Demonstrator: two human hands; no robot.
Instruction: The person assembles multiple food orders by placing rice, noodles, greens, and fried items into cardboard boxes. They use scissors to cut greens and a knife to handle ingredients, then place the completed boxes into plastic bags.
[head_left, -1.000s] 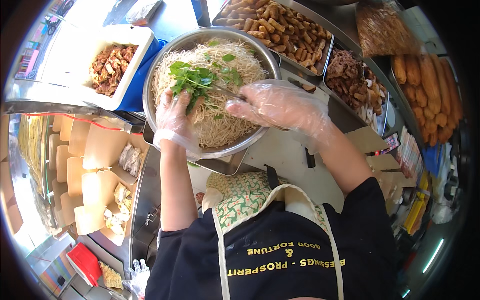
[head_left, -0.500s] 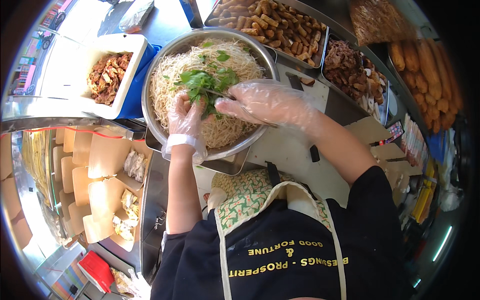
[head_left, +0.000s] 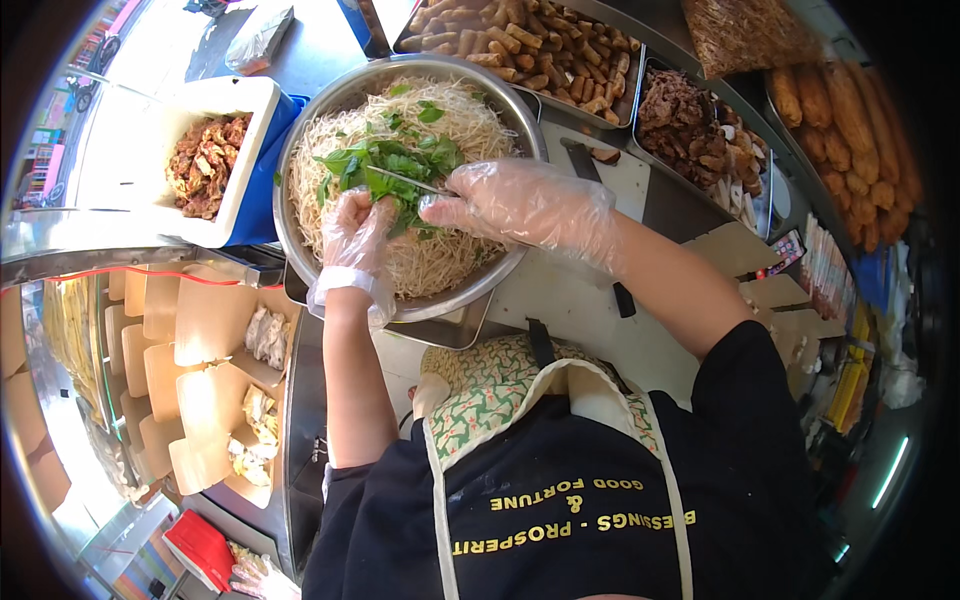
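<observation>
A wide steel bowl [head_left: 286, 215] holds a heap of pale bean sprouts [head_left: 330, 125] with green herb leaves [head_left: 345, 165] piled on top. My left hand [head_left: 357, 235], in a clear plastic glove with a white band at the wrist, pinches a bunch of the leaves over the sprouts. Also gloved, my right hand [head_left: 525, 200] comes in from the right, closed round a pair of scissors [head_left: 408, 181]. Their thin metal blade lies across the leaves, just above my left fingertips. Most of the handle is hidden inside the right hand.
Beyond the bowl is a tray of cut fried rolls [head_left: 520, 45]; to its right, a tray of dark sliced meat [head_left: 680, 120] and long fried dough sticks [head_left: 850, 130]. A blue-and-white box [head_left: 250, 160] stands left. Open cardboard boxes [head_left: 210, 320] line the lower left.
The view has shifted slightly. The leaves now spread wider over the sprouts, and the blade sits farther left across them. Both hands keep their hold.
</observation>
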